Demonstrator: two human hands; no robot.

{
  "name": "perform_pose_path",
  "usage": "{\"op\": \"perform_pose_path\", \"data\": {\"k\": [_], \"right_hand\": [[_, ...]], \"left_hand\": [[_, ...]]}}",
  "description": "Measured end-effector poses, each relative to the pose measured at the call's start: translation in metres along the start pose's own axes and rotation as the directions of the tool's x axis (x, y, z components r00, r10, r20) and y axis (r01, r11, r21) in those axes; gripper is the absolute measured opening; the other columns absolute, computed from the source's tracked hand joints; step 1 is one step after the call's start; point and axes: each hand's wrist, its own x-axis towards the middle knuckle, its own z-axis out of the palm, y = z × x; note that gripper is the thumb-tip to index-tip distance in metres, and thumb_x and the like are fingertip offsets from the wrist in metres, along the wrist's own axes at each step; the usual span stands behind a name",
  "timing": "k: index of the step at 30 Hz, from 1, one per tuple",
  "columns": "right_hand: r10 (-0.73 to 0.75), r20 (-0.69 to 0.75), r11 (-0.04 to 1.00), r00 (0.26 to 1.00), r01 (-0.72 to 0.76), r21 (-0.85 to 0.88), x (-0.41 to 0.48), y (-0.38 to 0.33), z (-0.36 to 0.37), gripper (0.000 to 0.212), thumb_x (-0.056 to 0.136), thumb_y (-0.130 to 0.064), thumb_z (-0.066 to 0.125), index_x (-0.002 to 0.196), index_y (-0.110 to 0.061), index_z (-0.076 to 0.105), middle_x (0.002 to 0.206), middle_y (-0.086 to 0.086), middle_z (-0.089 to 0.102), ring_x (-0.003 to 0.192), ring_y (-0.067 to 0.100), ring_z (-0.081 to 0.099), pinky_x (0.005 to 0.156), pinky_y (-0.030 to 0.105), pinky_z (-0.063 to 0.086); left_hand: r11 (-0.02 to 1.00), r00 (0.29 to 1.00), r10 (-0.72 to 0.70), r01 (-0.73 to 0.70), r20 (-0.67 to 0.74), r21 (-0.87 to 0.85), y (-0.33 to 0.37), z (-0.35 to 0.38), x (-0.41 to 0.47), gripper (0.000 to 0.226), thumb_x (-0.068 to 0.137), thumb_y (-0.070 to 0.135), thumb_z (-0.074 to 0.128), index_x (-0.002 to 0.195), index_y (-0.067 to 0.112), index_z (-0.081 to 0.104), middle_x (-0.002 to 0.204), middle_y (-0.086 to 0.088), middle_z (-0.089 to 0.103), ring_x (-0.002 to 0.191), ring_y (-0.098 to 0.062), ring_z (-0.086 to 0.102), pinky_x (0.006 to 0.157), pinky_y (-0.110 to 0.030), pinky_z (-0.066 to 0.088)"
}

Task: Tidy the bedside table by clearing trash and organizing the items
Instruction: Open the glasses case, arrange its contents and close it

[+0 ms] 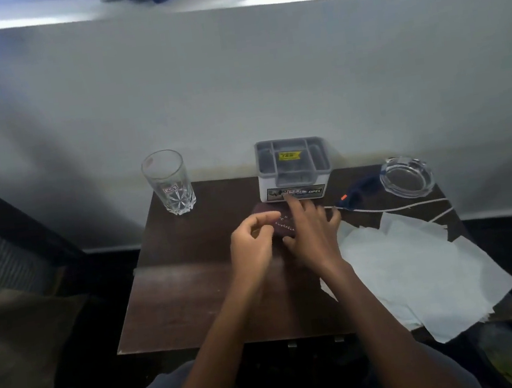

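A small maroon booklet (279, 220) with white lettering lies flat on the dark wooden bedside table (181, 301), just in front of a grey compartment organizer (292, 168). My right hand (311, 237) rests on the booklet with fingers spread, index finger reaching toward the organizer's front label. My left hand (252, 248) hovers at the booklet's left edge, fingers loosely curled, thumb and forefinger near each other; it holds nothing that I can see. White crumpled paper sheets (421, 273) cover the table's right side.
An empty drinking glass (170, 182) stands at the back left. A glass ashtray (407, 175) sits at the back right, with a dark blue item (357, 193) and a white cable (390, 208) beside it. A pale wall runs behind the table.
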Motion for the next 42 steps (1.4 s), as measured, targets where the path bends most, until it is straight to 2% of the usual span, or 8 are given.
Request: {"op": "perform_pose_path", "data": {"k": [5, 7, 12, 14, 18, 30, 35, 42], "right_hand": [[-0.030, -0.069, 0.993, 0.997, 0.037, 0.110, 0.002, -0.002, -0.002, 0.069, 0.079, -0.029, 0.065, 0.140, -0.028, 0.032, 0.132, 0.002, 0.050, 0.123, 0.025, 0.042, 0.104, 0.045, 0.023], [-0.026, -0.083, 0.949, 0.996, 0.051, 0.311, 0.000, -0.005, -0.008, 0.066, 0.076, -0.028, 0.070, 0.135, -0.026, 0.040, 0.122, 0.001, 0.056, 0.115, 0.023, 0.047, 0.097, 0.039, 0.033], [0.046, 0.165, 0.446, 0.985, -0.168, 0.879, -0.014, -0.015, -0.026, 0.031, 0.081, -0.017, 0.068, 0.110, -0.014, 0.061, 0.095, 0.003, 0.064, 0.084, 0.014, 0.059, 0.063, 0.020, 0.047], [0.010, 0.229, 0.340, 0.973, -0.219, 0.914, -0.022, -0.019, -0.028, 0.013, 0.086, -0.014, 0.061, 0.097, -0.011, 0.066, 0.088, 0.002, 0.064, 0.081, 0.014, 0.058, 0.062, 0.019, 0.045], [-0.092, 0.322, 0.217, 0.942, -0.297, 0.930, -0.034, -0.027, -0.026, 0.012, 0.088, -0.015, 0.055, 0.083, -0.014, 0.065, 0.077, 0.006, 0.062, 0.073, 0.018, 0.056, 0.059, 0.024, 0.044], [-0.229, 0.319, 0.251, 0.920, -0.261, 0.932, -0.032, -0.025, -0.027, 0.026, 0.077, -0.026, 0.066, 0.099, -0.013, 0.065, 0.091, 0.010, 0.069, 0.083, 0.025, 0.067, 0.068, 0.037, 0.055], [-0.219, 0.298, 0.250, 0.929, -0.242, 0.937, -0.034, -0.026, -0.031, 0.019, 0.083, -0.015, 0.067, 0.101, -0.010, 0.063, 0.095, 0.011, 0.068, 0.083, 0.024, 0.069, 0.063, 0.035, 0.057], [-0.231, 0.291, 0.308, 0.928, -0.214, 0.927, -0.036, -0.029, -0.031, 0.021, 0.084, -0.009, 0.065, 0.104, -0.012, 0.060, 0.094, 0.006, 0.068, 0.077, 0.014, 0.068, 0.060, 0.030, 0.058]], "left_hand": [[0.995, 0.997, -0.075, 0.074, -0.014, -0.069, 0.002, -0.014, 0.002, 0.028, 0.088, -0.002, 0.046, 0.096, 0.017, 0.064, 0.084, 0.010, 0.062, 0.064, 0.010, 0.056, 0.071, -0.019, 0.045], [0.991, 0.994, -0.090, 0.083, -0.065, -0.100, 0.004, -0.019, 0.004, 0.027, 0.089, 0.000, 0.047, 0.107, 0.016, 0.060, 0.099, 0.003, 0.062, 0.075, 0.004, 0.055, 0.078, -0.024, 0.043], [0.960, 0.953, -0.223, 0.179, -0.203, -0.216, 0.002, -0.033, 0.011, 0.059, 0.087, 0.027, 0.060, 0.139, 0.015, 0.034, 0.137, -0.006, 0.046, 0.121, -0.020, 0.049, 0.103, -0.035, 0.038], [0.934, 0.958, -0.253, 0.206, -0.133, -0.292, 0.004, -0.034, 0.009, 0.063, 0.087, 0.034, 0.061, 0.139, 0.009, 0.036, 0.124, -0.005, 0.055, 0.110, -0.020, 0.055, 0.100, -0.035, 0.042], [0.922, 0.983, -0.183, 0.177, 0.014, -0.346, 0.019, -0.036, 0.001, 0.029, 0.088, 0.030, 0.061, 0.106, 0.007, 0.061, 0.081, -0.006, 0.064, 0.072, -0.017, 0.060, 0.072, -0.031, 0.050], [0.969, 0.988, -0.132, 0.146, 0.084, -0.197, 0.026, -0.051, 0.000, 0.015, 0.087, 0.028, 0.062, 0.093, 0.015, 0.062, 0.085, -0.007, 0.066, 0.075, -0.019, 0.061, 0.079, -0.036, 0.053], [0.991, 0.993, -0.078, 0.087, 0.092, -0.098, 0.024, -0.049, 0.001, 0.043, 0.084, 0.028, 0.066, 0.121, 0.012, 0.054, 0.106, -0.007, 0.065, 0.087, -0.017, 0.063, 0.087, -0.039, 0.053], [0.997, 1.000, 0.010, -0.010, 0.002, 0.074, 0.015, -0.049, 0.007, 0.057, 0.068, 0.038, 0.080, 0.116, 0.016, 0.060, 0.105, -0.003, 0.069, 0.092, -0.016, 0.065, 0.083, -0.033, 0.054]]}}
